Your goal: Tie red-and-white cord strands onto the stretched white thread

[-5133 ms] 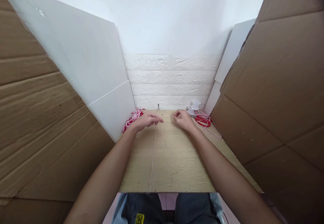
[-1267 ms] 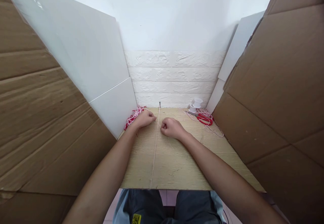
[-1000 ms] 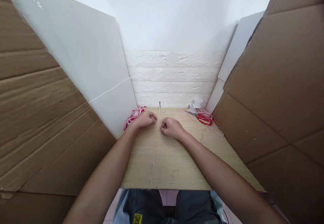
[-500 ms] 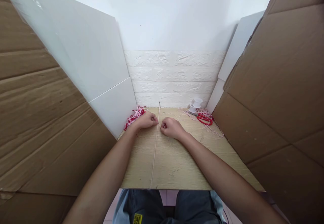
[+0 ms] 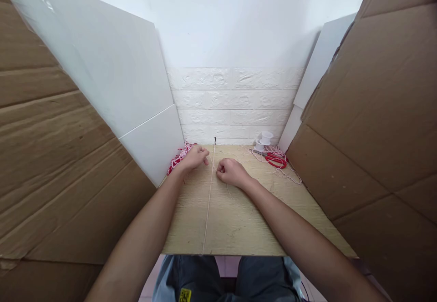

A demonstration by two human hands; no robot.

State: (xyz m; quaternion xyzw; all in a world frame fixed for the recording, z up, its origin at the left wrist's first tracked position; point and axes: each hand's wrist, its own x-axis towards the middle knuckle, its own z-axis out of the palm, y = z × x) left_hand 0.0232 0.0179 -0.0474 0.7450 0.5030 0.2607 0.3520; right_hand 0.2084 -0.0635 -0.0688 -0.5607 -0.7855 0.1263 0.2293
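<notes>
A pale taut cord (image 5: 209, 202) runs from a small dark nail (image 5: 215, 139) at the wall to the table's front edge. Left of the cord is my left hand (image 5: 195, 158), its thumb and fingers slightly apart. A thin thread (image 5: 212, 161) slants from near those fingertips across the cord towards my right hand; whether the left fingers touch it I cannot tell. My right hand (image 5: 232, 173) is closed just right of the cord, pinching the thread. A loose thread end (image 5: 230, 192) trails below it onto the wooden table (image 5: 246, 229).
A bundle of red and white cords (image 5: 180, 157) lies beside my left wrist. At the back right are white spools (image 5: 266, 138), red-handled scissors (image 5: 276, 160) and a tangle of pinkish cord (image 5: 290, 175). Cardboard sheets (image 5: 375, 111) and white panels (image 5: 112, 65) wall in both sides.
My left hand has drawn back slightly up and left from the cord, and its fingers have parted. The thin thread now slants across the cord. My right hand stays in place.
</notes>
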